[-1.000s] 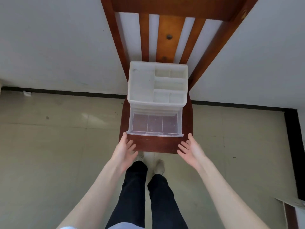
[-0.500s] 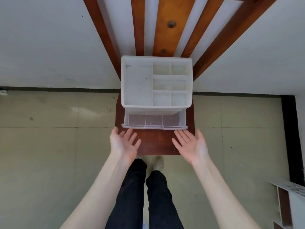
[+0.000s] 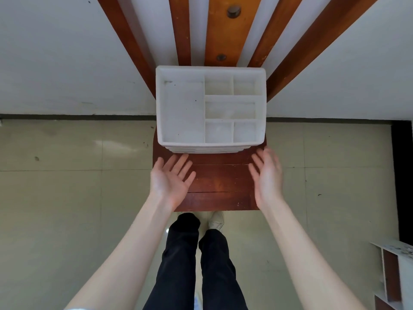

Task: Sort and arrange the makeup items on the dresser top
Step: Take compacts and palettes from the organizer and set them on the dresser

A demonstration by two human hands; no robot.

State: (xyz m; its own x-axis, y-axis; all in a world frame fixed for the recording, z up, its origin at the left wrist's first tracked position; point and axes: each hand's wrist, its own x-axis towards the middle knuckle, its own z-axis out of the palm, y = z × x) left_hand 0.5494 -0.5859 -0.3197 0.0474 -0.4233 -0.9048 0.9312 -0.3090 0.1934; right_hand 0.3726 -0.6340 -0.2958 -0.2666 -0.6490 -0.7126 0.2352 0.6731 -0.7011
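A white plastic makeup organiser [image 3: 182, 113] stands on the back of a dark wooden chair seat [image 3: 220, 182]. Its top tray has one large compartment on the left and several small ones on the right, all bare. The drawers below it are pushed in. My left hand [image 3: 171, 181] hovers palm up with straight fingers just in front of the organiser's left corner. Near the right front corner my right hand [image 3: 267, 175] is held edge-on, fingers straight. Neither hand holds anything.
The chair's slatted wooden back [image 3: 220, 30] rises against a white wall. Pale floor tiles [image 3: 73, 198] lie on both sides. My legs in dark trousers [image 3: 196, 265] stand before the seat. A small white shelf unit [image 3: 393, 271] sits at the lower right.
The clear bottom drawer, pulled out a second ago, is now pushed in. Both hands have drawn back slightly with fingers spread, and my view has moved closer over the organiser.
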